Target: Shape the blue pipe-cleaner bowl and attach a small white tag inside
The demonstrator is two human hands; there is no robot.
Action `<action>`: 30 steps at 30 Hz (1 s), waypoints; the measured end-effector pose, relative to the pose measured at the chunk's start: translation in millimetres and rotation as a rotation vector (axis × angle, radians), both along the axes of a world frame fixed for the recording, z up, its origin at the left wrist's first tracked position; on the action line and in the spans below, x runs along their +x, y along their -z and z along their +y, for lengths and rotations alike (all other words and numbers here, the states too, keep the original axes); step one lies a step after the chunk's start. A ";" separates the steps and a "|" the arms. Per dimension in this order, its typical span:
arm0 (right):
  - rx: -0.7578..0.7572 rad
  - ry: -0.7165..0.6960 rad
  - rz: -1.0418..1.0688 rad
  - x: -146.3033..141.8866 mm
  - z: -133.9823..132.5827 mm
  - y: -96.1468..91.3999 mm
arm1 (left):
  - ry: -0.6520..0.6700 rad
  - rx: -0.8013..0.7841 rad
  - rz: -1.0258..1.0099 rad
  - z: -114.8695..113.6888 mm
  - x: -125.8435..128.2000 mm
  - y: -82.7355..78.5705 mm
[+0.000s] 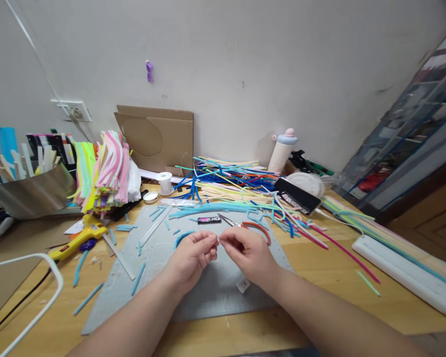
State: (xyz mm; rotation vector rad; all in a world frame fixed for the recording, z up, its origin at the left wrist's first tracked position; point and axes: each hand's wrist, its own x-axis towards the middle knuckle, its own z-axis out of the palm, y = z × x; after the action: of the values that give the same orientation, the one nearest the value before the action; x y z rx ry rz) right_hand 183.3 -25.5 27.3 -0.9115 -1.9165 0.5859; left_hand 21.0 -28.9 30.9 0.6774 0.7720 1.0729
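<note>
Over a grey cutting mat (211,292), my left hand (193,255) and my right hand (245,250) meet fingertip to fingertip. Both are closed in a pinch on a thin pale wire between them, too fine to make out fully. A curved light-blue pipe cleaner (182,237) arcs out from behind my left hand. Just beyond the hands lie red-handled scissors (250,226) and a small black tube with pink lettering (209,219). Short blue pipe cleaner offcuts (138,277) are scattered on the mat.
A heap of coloured pipe cleaners (230,191) covers the far table. A yellow glue gun (80,238) lies at left beside a stack of pastel strips (104,171). A thread spool (165,182), a bottle (281,151), a black phone (297,195) and a white tray (405,272) stand around.
</note>
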 end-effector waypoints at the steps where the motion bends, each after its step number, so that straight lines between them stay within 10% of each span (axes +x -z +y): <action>1: 0.020 -0.041 -0.014 2.7 2.1 -4.2 | 0.033 -0.006 0.011 -0.3 -1.3 -2.6; 5: -0.005 -0.246 -0.056 15.2 13.5 -30.1 | 0.187 -0.055 0.059 0.2 -7.7 -15.8; 10: -0.379 -0.449 -0.115 23.7 25.8 -56.1 | 0.428 -0.124 0.139 7.8 -15.5 -35.7; 18: -0.662 -0.730 0.033 15.9 26.8 -30.3 | 0.788 -0.091 0.293 17.1 -21.8 -26.4; 30: -0.290 -0.196 0.085 9.0 24.2 -8.2 | 0.266 -0.034 0.136 3.3 -19.7 -16.8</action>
State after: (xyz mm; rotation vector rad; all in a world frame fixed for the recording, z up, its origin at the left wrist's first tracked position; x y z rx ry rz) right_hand 192.4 -1.3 35.6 -0.8667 -1.8852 1.0241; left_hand 1.4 -25.6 47.7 0.8059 0.7898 0.7765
